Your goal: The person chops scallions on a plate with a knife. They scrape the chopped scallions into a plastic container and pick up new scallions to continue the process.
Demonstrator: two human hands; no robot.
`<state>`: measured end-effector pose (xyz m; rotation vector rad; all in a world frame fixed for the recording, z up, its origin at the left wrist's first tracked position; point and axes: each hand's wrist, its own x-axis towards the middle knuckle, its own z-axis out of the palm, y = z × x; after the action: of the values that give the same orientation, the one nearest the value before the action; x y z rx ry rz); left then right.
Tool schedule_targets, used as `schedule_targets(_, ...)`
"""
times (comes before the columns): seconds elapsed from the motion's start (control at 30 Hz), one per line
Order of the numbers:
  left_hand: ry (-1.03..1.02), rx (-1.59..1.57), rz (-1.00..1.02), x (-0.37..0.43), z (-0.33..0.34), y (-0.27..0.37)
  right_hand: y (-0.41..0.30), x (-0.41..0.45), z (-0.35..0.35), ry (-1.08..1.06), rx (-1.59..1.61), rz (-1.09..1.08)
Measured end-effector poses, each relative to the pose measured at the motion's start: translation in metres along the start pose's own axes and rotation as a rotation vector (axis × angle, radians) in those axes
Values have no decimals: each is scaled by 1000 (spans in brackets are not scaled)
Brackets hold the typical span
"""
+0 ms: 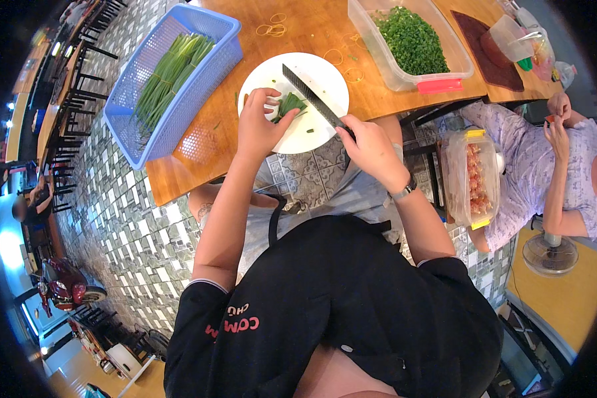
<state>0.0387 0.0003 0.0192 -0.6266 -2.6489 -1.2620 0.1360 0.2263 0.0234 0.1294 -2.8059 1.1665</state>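
A round white cutting board [323, 82] lies at the table's near edge and partly overhangs it. On it is a small heap of cut green onion stalks [289, 103], with a few loose bits around. My left hand [262, 122] is over the board's left side, thumb and fingers apart around that heap; whether the fingertips touch it I cannot tell. My right hand [370, 147] grips the handle of a kitchen knife [311, 96]. Its dark, textured blade slants across the board, right of the heap and apart from it.
A blue plastic basket [199, 82] at left holds green onions [174, 74]. A clear plastic tub [403, 82] at right holds chopped green onion [410, 42]. Rubber bands [271, 30] lie on the wooden table [214, 134]. A person [532, 149] sits at right beside a lidded container [472, 179].
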Motion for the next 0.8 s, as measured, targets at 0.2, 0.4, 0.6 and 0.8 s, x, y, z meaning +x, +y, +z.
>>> schedule_targets(0.2, 116, 12, 246, 4, 4, -11, -3, 1, 3, -27, -55, 7)
schedule_targets(0.4, 84, -10, 187, 4, 8, -14, -13, 3, 3, -89, -164, -35)
schedule_targets(0.6, 71, -86, 107, 6, 11, -24, -20, 7, 3, -153, -210, -66)
schedule_targets(0.8, 43, 2, 179, 9, 8, -23, -18, 10, 5, -161, -283, -107)
